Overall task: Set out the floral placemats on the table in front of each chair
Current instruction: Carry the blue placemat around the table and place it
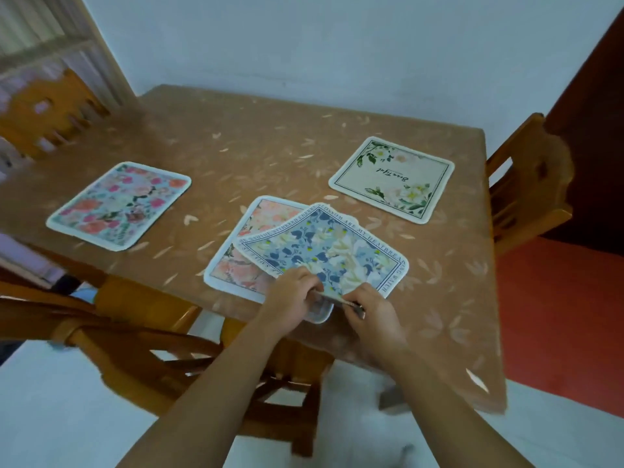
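A blue floral placemat [324, 251] with a lettered border lies askew on top of a peach floral placemat [241, 261] near the table's front edge. My left hand [292, 293] and my right hand [369, 310] both pinch the near edge of the blue placemat, which is lifted slightly there. A pink and red floral placemat [118, 206] lies flat at the left side of the table. A cream placemat [393, 179] with green leaves and script lies flat at the far right.
The table [270, 146] has a brown cloth with a leaf pattern. Wooden chairs stand at the left [50, 113], the right [526, 184] and the near side [152, 332]. A wall runs behind the table.
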Available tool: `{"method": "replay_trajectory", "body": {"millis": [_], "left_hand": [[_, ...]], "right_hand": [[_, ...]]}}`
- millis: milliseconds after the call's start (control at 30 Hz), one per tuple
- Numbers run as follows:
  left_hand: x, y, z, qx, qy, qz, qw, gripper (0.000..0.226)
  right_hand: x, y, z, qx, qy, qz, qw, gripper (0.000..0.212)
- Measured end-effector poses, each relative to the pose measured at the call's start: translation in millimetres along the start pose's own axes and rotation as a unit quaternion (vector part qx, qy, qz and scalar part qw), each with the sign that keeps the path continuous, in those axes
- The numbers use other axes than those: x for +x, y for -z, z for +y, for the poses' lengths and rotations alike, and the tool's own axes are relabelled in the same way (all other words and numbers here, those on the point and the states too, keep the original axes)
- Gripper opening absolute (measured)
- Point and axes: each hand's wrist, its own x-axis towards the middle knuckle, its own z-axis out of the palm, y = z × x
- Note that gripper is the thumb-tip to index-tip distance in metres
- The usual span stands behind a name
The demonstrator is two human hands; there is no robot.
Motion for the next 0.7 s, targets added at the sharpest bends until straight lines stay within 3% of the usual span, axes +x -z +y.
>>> {"method": "replay_trajectory", "body": {"millis": [333, 700], "left_hand": [[-45.5, 63.1, -110.7, -0.031, -0.035, -0.083, 0.995, 0.015], [-15.1, 130.5, -232.6, -0.031, -0.017, -0.086, 0.996, 0.006]], "right_hand": [[-3.0, -92.3, -95.5, -0.036, 0.0, 0.018, 0.999, 0.006], [86.2, -175.7, -172.7, -0.028, 0.002, 0.007, 1.0, 0.009]]}}
